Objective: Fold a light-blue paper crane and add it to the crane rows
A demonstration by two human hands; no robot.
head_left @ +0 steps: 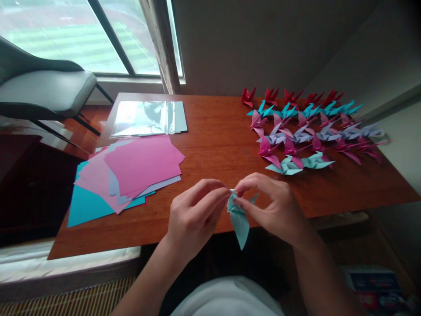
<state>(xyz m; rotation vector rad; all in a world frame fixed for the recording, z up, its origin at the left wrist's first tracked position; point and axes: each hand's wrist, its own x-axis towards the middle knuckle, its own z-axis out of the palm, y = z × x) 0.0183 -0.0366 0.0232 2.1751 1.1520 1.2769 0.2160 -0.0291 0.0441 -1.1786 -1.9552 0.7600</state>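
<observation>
A pale mint paper crane (240,224) is held over the table's front edge, one wing pointing down. My left hand (197,215) pinches it at the upper left, fingers closed. From the other side my right hand (269,202) grips it between thumb and forefinger. Parts of the crane's top are hidden by my fingertips. Just beyond my right hand stand two finished mint cranes (289,166) at the front of several rows of folded cranes.
On the wooden table (213,131), rows of red cranes (271,96), turquoise cranes (286,109), pink and lilac ones fill the right. Loose coloured sheets (141,164) spread at the left, with a clear-wrapped paper pack (144,117) behind. A chair (49,90) stands by the window.
</observation>
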